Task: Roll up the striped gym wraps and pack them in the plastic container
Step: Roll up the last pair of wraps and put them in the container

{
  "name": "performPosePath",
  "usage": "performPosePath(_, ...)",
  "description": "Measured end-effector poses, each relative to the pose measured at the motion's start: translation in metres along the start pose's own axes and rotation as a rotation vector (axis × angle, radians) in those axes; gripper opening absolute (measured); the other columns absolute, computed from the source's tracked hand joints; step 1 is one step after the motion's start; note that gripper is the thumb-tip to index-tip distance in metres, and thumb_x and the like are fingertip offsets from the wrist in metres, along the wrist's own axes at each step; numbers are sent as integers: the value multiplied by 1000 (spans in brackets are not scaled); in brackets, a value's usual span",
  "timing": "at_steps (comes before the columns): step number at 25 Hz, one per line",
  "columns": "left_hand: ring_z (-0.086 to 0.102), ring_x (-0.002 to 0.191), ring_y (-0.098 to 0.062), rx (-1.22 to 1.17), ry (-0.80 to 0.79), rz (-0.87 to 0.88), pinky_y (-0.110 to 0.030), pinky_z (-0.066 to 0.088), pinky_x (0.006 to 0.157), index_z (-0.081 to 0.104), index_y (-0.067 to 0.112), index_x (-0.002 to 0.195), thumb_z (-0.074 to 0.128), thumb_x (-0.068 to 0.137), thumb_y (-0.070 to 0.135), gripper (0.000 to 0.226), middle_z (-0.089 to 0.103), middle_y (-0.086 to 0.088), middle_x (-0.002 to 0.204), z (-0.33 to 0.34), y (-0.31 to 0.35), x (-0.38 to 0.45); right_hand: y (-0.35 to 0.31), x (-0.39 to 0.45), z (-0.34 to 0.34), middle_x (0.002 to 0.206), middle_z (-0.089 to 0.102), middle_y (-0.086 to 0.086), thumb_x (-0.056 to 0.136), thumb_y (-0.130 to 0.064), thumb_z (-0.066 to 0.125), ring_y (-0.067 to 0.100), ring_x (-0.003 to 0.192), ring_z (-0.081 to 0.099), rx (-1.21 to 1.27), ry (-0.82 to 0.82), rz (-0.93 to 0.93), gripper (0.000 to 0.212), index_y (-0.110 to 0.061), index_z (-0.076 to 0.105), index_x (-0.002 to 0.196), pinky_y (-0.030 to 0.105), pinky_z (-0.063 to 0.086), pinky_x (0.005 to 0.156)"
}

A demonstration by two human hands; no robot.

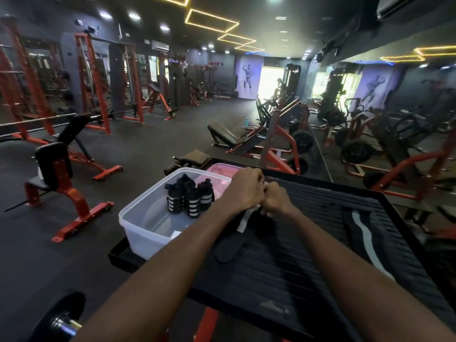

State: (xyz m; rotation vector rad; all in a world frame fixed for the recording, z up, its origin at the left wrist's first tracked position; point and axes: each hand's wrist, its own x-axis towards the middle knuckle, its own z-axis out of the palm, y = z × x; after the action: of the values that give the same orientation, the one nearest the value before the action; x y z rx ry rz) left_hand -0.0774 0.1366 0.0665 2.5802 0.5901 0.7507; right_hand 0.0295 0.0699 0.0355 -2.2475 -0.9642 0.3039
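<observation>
Both hands meet over the black ribbed platform [283, 257], close to its far left part. The left hand [243, 187] and the right hand [276, 197] are pressed against each other with fingers curled, and both grip the same striped gym wrap [243, 223]. The rolled part of this wrap is hidden inside the fists, so how tight the roll is cannot be told. Its loose end hangs down from under the hands and lies on the platform: a black strip with a white band along it, reaching toward the near left edge.

Just left of the hands stands the clear plastic container [138, 228], on the left edge of the platform. Three rolled wraps [190, 197] stand upright inside it, near its far right corner, touching one another. They are black with light stripes around the lower part. A small white piece lies at the near right corner of the container bottom; what it is cannot be told.

Behind the container, a pink lid [217, 170] lies flat, partly hidden by the left hand.

On the right side of the platform another unrolled wrap [362, 233] lies stretched out, black with a grey stripe, well apart from the hands.
</observation>
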Motion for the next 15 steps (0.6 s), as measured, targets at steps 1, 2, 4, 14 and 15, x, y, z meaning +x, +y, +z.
performPosePath(1, 65, 98, -31, -1, -67, -24, -36, 49, 82, 69, 7, 97, 58, 88, 16, 17, 71, -14, 102, 14, 2, 3, 13, 0, 4, 74, 72, 14, 90, -18, 60, 31, 61, 71, 77, -21, 89, 19, -7, 71, 79, 32, 55, 47)
performPosePath(2, 65, 103, -33, -3, -131, -61, -36, 49, 86, 68, 6, 102, 57, 90, 19, 20, 70, -16, 107, 27, 2, 4, 24, -1, 8, 73, 69, 14, 90, -16, 59, 30, 58, 69, 169, -24, 168, 19, -8, 69, 77, 32, 55, 45)
performPosePath(4, 58, 118, -36, -12, -252, -203, -41, 47, 99, 59, 5, 119, 52, 95, 28, 35, 63, -19, 123, 50, -3, 4, 42, -1, 17, 71, 64, 15, 89, -7, 58, 27, 56, 64, 359, -26, 254, 22, -7, 66, 69, 36, 58, 49)
performPosePath(14, 40, 130, -41, 40, -349, -302, -56, 39, 105, 48, 17, 129, 68, 76, 53, 67, 34, -17, 144, 88, -14, -6, 58, -6, 11, 78, 65, 14, 88, -3, 58, 28, 68, 63, 661, 86, 427, 11, -3, 66, 80, 38, 58, 59)
performPosePath(15, 43, 128, -40, 5, -330, -301, -54, 42, 103, 49, 16, 128, 66, 75, 54, 67, 37, -16, 141, 88, -8, -7, 61, -7, 7, 79, 66, 14, 87, -7, 60, 27, 67, 64, 653, 115, 437, 10, -3, 67, 83, 35, 57, 55)
